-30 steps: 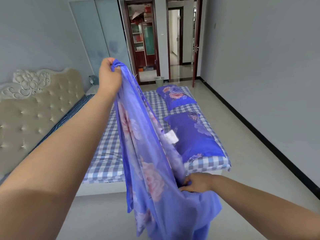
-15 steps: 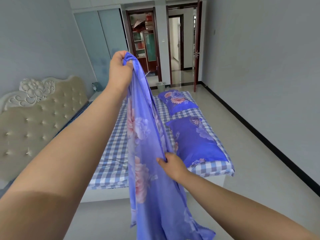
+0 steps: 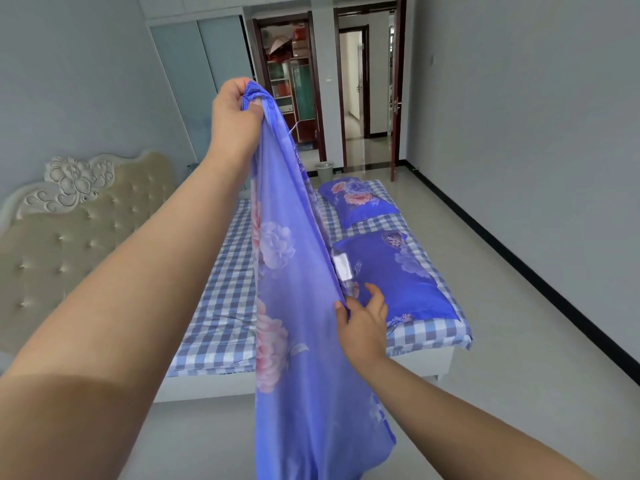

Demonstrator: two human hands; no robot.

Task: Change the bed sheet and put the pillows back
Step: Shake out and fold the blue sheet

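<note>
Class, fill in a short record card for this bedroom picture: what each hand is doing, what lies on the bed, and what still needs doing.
Left hand: grips the bunched top of the floral sheet, held high
Right hand: pinches the sheet's edge lower down
Bed: covered by a checked sheet
Pillows: near pillow and far pillow lie at the bed's right side
Still to do: spread the floral sheet

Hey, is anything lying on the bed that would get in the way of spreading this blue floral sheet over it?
Yes. Two blue floral pillows, the far pillow and the near pillow, lie along the right side of the checked mattress, where the floral sheet must go.
</note>
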